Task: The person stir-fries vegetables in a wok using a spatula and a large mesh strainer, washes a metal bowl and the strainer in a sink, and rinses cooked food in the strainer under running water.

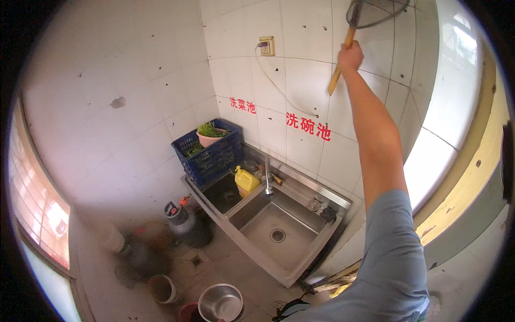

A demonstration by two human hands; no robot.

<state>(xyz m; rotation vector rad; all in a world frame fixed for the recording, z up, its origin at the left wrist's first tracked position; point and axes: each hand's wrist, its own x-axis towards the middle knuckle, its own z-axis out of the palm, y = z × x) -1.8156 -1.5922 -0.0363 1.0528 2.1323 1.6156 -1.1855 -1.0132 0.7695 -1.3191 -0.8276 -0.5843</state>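
My right hand (pixel 351 56), at the end of a raised arm, grips the wooden handle of a large wire-mesh strainer (pixel 374 26). The strainer is up by the white tiled wall, its round mesh head cut off by the top of the view. Whether it touches the wall I cannot tell. At the bottom edge is a round stainless steel basin (pixel 221 302) with nothing visible inside. A small skin-coloured patch at its near rim may be a fingertip of my left hand, which is otherwise out of view. Below the strainer stands a double stainless steel sink (pixel 257 249).
A blue plastic crate (pixel 213 157) with leafy greens and a pink bowl (pixel 210 139) sits at the sink's far end. Near the faucet (pixel 268 177) stands a yellow jug (pixel 246 182). A gas cylinder (pixel 189 227) and a bucket (pixel 163 289) occupy the floor. Red writing marks the wall.
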